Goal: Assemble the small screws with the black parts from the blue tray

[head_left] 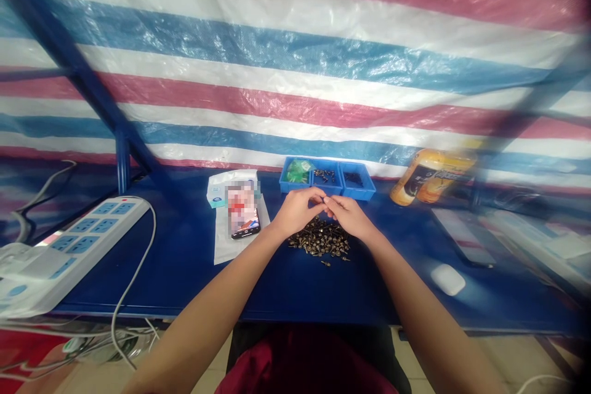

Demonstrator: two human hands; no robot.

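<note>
Just under my two hands, a pile of screws [319, 243] sits on the blue desk [184, 283], so I can reach it with no stretch. My left hand [295, 212] and my right hand [351, 218] are both curled in, and they meet at the fingertips [323, 200] just over the pile. They look pinched on one tiny thing, held up off the desk, but it is too small to see well, so I cannot tell for sure what they have. Just past my hands is a blue tray [357, 194] with three parts. The left part has a green bag [296, 171], the middle has a few screws [324, 175], and the right has dark bits [353, 178]. I think the tray sits this close so my hands can get to it fast. Left of my left hand, a phone [243, 218] lies on a white paper [221, 246]. Farther left is a power strip [87, 228]. Right of my right hand are a white mouse [447, 279] and, farther up, a yellow can [429, 175], a bit blurry.
</note>
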